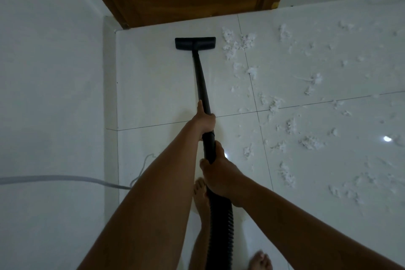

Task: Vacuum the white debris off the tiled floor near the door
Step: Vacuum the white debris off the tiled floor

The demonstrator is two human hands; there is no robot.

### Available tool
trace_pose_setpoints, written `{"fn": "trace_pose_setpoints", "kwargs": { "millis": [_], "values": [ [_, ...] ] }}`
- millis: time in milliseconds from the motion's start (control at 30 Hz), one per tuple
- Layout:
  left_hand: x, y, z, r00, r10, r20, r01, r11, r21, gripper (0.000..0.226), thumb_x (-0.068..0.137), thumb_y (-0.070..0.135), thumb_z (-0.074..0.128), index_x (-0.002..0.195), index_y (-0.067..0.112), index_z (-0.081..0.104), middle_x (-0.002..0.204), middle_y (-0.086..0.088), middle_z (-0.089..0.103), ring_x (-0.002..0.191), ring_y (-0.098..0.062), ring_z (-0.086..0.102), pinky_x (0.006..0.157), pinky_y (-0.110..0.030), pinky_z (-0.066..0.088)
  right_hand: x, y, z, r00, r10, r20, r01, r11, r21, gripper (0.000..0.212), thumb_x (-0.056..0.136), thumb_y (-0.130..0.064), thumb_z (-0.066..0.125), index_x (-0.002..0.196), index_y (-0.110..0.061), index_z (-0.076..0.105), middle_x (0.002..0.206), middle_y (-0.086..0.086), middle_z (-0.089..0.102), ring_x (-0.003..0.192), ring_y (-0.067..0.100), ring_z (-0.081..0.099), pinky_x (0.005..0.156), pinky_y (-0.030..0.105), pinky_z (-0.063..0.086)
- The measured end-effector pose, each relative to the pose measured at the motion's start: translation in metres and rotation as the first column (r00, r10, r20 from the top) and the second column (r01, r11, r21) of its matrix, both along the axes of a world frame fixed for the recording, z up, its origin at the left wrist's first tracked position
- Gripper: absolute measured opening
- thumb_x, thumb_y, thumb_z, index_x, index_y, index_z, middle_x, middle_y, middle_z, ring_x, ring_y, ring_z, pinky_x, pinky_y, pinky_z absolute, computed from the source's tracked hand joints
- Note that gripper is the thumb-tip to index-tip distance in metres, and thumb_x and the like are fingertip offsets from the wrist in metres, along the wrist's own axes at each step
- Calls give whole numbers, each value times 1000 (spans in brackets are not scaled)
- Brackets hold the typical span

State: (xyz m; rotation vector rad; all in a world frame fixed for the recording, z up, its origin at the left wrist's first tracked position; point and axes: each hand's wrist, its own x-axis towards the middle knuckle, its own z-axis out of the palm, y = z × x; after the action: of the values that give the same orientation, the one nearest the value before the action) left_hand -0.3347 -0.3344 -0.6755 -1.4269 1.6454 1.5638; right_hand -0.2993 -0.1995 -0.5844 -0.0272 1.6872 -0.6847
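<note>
Head view showed left hand and right hand gripping the wand; sliding nozzle flat into debris seemed wisest.

L hand grips vacuum wand w/ thumb laid along the tube, L arm stretched fwd, nearly straight. R hand wraps the wand just behind L, wrist bent, R forearm in from lower right. Both arms bare. Front foot bare, under the hands; rear foot toes only.
</note>
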Motion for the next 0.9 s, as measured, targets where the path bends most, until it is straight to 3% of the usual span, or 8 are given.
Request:
{"fn": "trace_pose_setpoints", "kwargs": {
  "millis": [167,300,433,500,900],
  "values": [
    [7,16,9,1000,22,-5,-22,1000,11,75,107,28,39,158,44,-13,150,-10,41,102,-26,56,89,-44,55,3,17,12,999,51,-7,-51,999,6,70,105,-22,45,160,-40,6,113,19,64,56,17,62,39,21,47],
    [16,40,17,999,43,3,-43,999,27,75,107,28,39,158,45,-14,139,-9,47,88,-22,57,81,-41,55,9,41,26,999,43,11,-43,999,10,66,104,-20,45,157,-43,13,95,15,62,53,20,62,47,29,54],
    [16,60,23,999,50,11,-51,998,40,75,107,29,39,158,45,-15,133,-9,50,86,-22,58,78,-40,55,8,59,34,996,79,-31,-78,997,27,66,104,-24,45,158,-42,12,100,14,62,78,28,66,82,51,63],
    [14,64,24,998,53,14,-53,998,38,76,107,29,39,158,45,-15,137,-11,51,86,-23,58,80,-41,57,4,62,35,996,78,-37,-77,996,37,66,104,-24,46,158,-41,13,102,14,60,83,30,66,89,55,61],
    [-26,24,1,999,41,-28,-41,999,2,75,108,28,38,158,41,-16,151,-10,43,80,-17,52,80,-39,51,-24,22,9,994,89,-62,-86,995,53,67,103,-29,44,157,-46,8,114,22,67,88,37,73,81,56,63]
  ]
}}
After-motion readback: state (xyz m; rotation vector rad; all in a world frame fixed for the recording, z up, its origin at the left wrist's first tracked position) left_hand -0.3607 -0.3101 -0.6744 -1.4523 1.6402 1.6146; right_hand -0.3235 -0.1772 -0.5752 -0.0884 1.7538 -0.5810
